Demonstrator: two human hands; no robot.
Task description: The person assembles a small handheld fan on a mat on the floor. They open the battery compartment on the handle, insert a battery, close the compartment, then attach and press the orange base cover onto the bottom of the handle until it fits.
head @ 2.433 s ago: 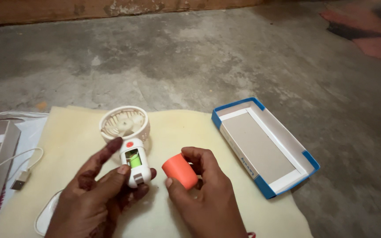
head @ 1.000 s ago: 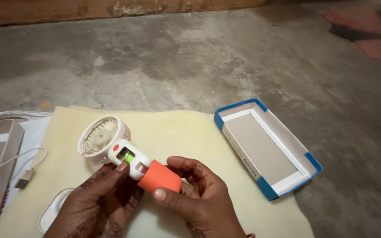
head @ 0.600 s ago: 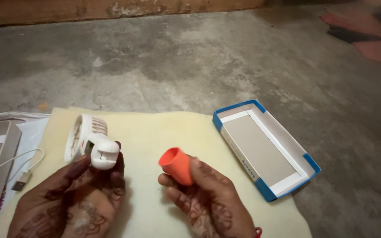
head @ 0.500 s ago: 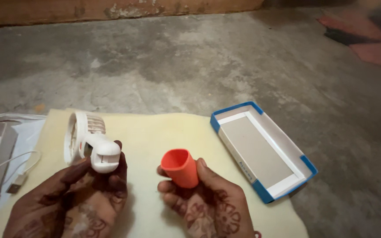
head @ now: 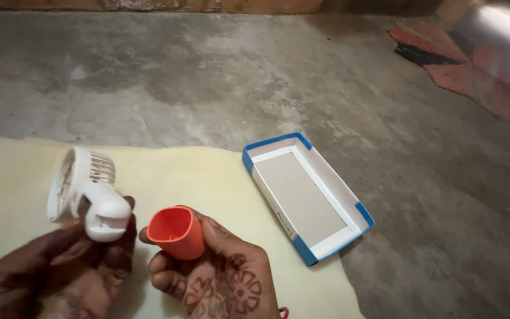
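The left hand (head: 60, 272) is closed around a white fan (head: 87, 192), its round head tilted up to the left. Just beside it, the right hand (head: 219, 277) grips an orange cap (head: 175, 231), apparently hollow, open end facing the camera. Both hover over a cream mat (head: 166, 177). Farther right, an open blue-and-white box (head: 305, 195) lies half on the concrete floor (head: 237, 77).

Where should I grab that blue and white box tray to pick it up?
Grip the box tray across its two long walls near the middle, coming from above. It lies flat and open side up on the floor, partly over the cream mat, with thin upright walls.
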